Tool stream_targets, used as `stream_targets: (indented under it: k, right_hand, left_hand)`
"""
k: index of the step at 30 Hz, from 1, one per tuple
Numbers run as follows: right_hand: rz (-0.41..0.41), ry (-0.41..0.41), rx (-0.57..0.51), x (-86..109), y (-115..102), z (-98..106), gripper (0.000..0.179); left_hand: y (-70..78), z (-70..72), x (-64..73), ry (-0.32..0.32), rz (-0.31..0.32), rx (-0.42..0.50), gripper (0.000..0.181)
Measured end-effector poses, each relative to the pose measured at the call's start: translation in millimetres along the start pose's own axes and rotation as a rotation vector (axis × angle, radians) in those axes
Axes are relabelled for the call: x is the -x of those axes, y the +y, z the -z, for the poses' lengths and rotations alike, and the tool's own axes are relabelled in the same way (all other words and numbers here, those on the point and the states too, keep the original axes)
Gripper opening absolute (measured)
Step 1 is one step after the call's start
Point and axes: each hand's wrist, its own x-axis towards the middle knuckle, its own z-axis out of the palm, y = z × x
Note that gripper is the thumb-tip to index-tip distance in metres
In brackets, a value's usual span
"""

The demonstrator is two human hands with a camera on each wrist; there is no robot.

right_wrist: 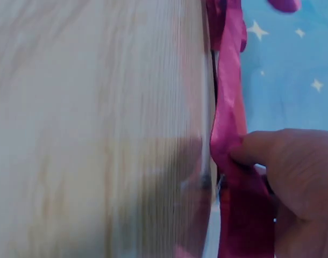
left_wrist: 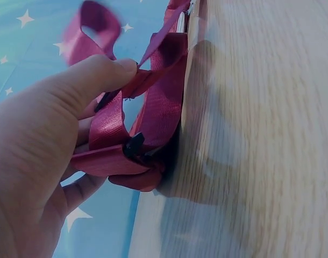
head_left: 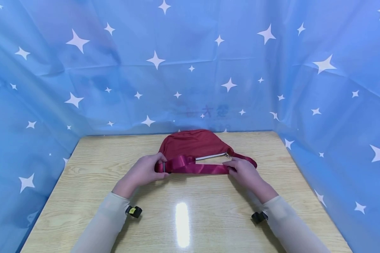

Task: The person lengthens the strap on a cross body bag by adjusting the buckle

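Observation:
A dark red waist bag (head_left: pixel 194 143) lies at the back of the table, its silver zipper (head_left: pixel 212 156) facing the person. Along its front runs a shiny magenta strap (head_left: pixel 206 169). At the bag's left end my left hand (head_left: pixel 147 170) grips folded strap near a dark buckle (left_wrist: pixel 134 145); in the left wrist view the thumb presses on the webbing and loops stand up beyond it. My right hand (head_left: pixel 244 171) pinches the strap near the bag's right end, thumb against the band (right_wrist: pixel 228 118) in the right wrist view. Some fingers of both hands are hidden.
The wooden table (head_left: pixel 95 175) reaches back to a blue curtain (head_left: pixel 190 88) with white stars, which also hangs along both sides. A bright light reflection (head_left: pixel 182 225) shows on the near tabletop. Each wrist carries a small black camera (head_left: pixel 133 211).

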Motion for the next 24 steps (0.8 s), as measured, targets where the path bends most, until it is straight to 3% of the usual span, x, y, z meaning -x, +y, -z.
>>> stream_targets:
  k: [8,15,19,24]
  right_hand:
    - [0.033,0.026,0.043,0.2,1,-4,0.029]
    - [0.112,-0.043,-0.111,-17.5,-32,-14,0.044]
    - [0.183,-0.071,-0.201,-30.0,-50,-25,0.043]
    - [0.257,-0.065,-0.206,-36.8,-61,-35,0.040]
  left_hand:
    - [1.9,0.4,0.3,0.004,-0.003,0.003,0.049]
    - [3.7,-0.4,0.0,0.009,-0.012,0.008,0.048]
    - [3.5,-1.1,-0.3,0.011,-0.013,0.005,0.048]
    - [4.3,-0.6,-0.6,0.008,-0.009,0.006,0.047]
